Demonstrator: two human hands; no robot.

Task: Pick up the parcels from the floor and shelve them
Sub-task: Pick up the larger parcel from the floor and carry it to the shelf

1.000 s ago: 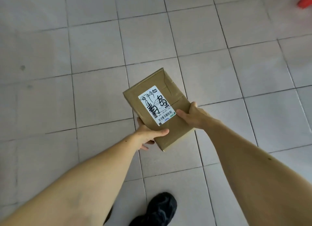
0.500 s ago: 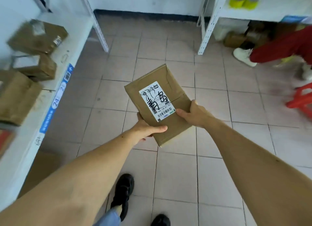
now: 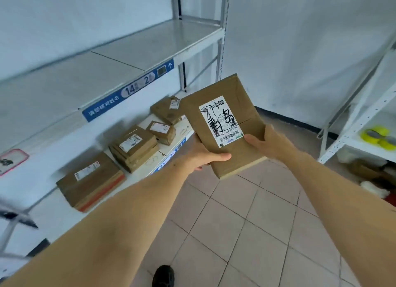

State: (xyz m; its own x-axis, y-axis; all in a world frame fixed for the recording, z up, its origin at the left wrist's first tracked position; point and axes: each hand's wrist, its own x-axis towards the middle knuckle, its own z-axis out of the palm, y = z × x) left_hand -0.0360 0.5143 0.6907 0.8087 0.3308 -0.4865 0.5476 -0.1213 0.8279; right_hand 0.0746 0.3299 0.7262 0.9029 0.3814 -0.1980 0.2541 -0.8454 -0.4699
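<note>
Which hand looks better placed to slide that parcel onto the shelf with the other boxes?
Probably the left hand. It grips the parcel on the side facing the lower shelf, where other parcels already lie. The right hand holds the far side, away from the shelf.

Both bare forearms stretched forward from the lower corners, converging toward the middle of the view. Left hand (image 3: 202,156) cupped under the near left edge of a flat parcel (image 3: 235,115), thumb laid across its top face, other fingers hidden beneath. Right hand (image 3: 269,142) clamped on the near right edge, thumb on top pointing left, knuckles raised. Wrists roughly level, slightly bent inward. Hands apart, not touching each other. 1 dark shoe (image 3: 164,276) at the bottom edge.
</note>
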